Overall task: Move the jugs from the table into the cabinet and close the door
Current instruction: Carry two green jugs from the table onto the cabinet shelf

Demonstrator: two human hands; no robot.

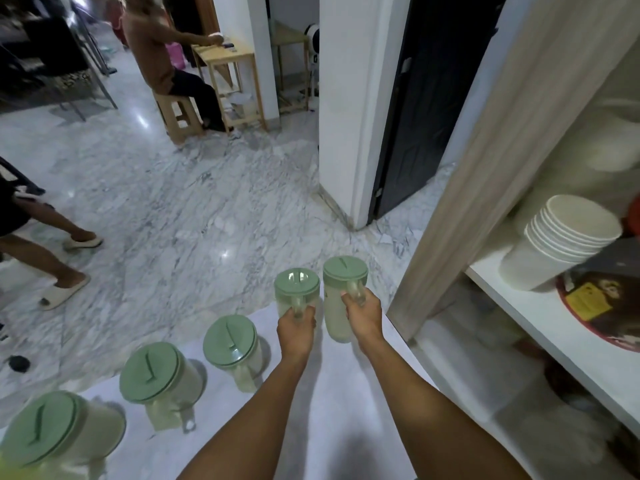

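Clear jugs with pale green lids stand in a row on the white table (332,403). My left hand (296,329) grips the handle of one jug (296,284) at the table's far edge. My right hand (363,313) grips the handle of the neighbouring jug (343,271), which is lifted slightly higher. Three more jugs rest to the left: one (230,344), one (150,370) and one (41,427) nearest me. The open cabinet (540,306) with white shelves is at the right, its wood-grain door (491,161) swung outward.
On the cabinet's shelf sit a stack of white bowls (561,237) and a round red tray (609,306). A person's legs in slippers (65,289) stand on the marble floor at left. Another person sits on a stool (180,112) at a small wooden table far back.
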